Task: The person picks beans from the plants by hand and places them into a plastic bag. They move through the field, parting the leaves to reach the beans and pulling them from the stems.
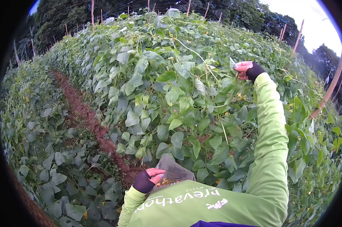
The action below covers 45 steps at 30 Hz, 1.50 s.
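Stretched out to the upper right, my right hand (243, 69) wears a dark fingerless cuff and has its fingers closed on a leaf (232, 63) of the climbing plants. Low in the view, my left hand (154, 176) is at the rim of a clear plastic bag (173, 169), fingers bent against it. Small yellow-brown pieces (166, 182) lie inside the bag, close to my body. Green vines with broad leaves (184, 68) fill the space in front of both hands.
A reddish dirt path (80, 109) runs between the plant rows on the left. Wooden stakes stand among the vines, one leaning (332, 85) at the right. Thin lines cross above the rows, with dark trees (72, 19) behind.
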Each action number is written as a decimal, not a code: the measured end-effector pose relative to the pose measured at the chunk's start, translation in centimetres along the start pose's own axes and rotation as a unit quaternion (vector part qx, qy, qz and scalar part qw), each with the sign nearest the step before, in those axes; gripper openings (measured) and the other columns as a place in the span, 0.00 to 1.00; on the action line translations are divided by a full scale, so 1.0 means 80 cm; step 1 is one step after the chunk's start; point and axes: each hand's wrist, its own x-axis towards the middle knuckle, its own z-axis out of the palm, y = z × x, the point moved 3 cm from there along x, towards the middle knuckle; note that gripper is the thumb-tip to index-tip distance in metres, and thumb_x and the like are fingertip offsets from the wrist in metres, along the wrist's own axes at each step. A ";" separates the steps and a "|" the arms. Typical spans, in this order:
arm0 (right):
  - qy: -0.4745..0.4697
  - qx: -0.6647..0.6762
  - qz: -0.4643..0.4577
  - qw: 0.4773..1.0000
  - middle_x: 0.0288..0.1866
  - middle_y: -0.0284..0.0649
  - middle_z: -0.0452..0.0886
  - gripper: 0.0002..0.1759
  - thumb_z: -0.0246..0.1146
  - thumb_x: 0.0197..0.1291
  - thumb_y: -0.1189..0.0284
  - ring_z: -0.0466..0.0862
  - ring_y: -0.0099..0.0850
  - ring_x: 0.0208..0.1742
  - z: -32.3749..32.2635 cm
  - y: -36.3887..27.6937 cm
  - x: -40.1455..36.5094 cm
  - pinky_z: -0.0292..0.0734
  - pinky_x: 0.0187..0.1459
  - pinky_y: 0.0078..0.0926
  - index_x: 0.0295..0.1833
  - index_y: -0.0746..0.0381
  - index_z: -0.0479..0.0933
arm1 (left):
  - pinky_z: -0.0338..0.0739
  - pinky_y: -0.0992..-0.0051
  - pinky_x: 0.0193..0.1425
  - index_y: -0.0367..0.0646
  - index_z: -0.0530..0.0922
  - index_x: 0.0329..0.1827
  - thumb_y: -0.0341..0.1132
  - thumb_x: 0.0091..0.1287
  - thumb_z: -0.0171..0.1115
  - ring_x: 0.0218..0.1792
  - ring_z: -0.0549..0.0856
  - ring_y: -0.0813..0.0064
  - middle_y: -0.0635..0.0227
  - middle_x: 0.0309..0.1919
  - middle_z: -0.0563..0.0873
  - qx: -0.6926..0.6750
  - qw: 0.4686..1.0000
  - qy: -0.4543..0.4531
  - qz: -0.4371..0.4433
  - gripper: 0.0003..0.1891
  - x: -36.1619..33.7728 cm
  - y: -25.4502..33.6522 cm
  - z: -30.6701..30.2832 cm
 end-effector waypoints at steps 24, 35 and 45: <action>0.201 -0.336 -0.311 0.866 0.32 0.40 0.83 0.08 0.64 0.56 0.73 0.83 0.32 0.35 0.019 -0.032 -0.035 0.77 0.41 0.29 0.41 0.64 0.79 | 0.76 0.73 0.47 0.42 0.85 0.50 0.32 0.66 0.64 0.41 0.82 0.72 0.63 0.40 0.86 -0.003 1.000 0.017 -0.005 0.12 -0.001 -0.015 -0.009; 0.150 -0.367 -0.293 0.870 0.33 0.37 0.83 0.09 0.63 0.57 0.75 0.81 0.24 0.36 0.019 -0.055 -0.060 0.76 0.41 0.25 0.43 0.66 0.79 | 0.75 0.73 0.47 0.40 0.84 0.51 0.32 0.66 0.64 0.40 0.82 0.73 0.65 0.37 0.84 -0.038 0.998 0.044 0.026 0.12 -0.008 -0.033 -0.014; 0.163 -0.244 -0.347 0.891 0.41 0.35 0.84 0.11 0.60 0.64 0.79 0.81 0.20 0.42 0.130 -0.069 -0.168 0.75 0.47 0.19 0.51 0.66 0.79 | 0.76 0.75 0.44 0.40 0.84 0.49 0.28 0.65 0.64 0.39 0.82 0.75 0.64 0.41 0.86 0.022 0.994 0.067 0.082 0.10 0.028 -0.009 -0.025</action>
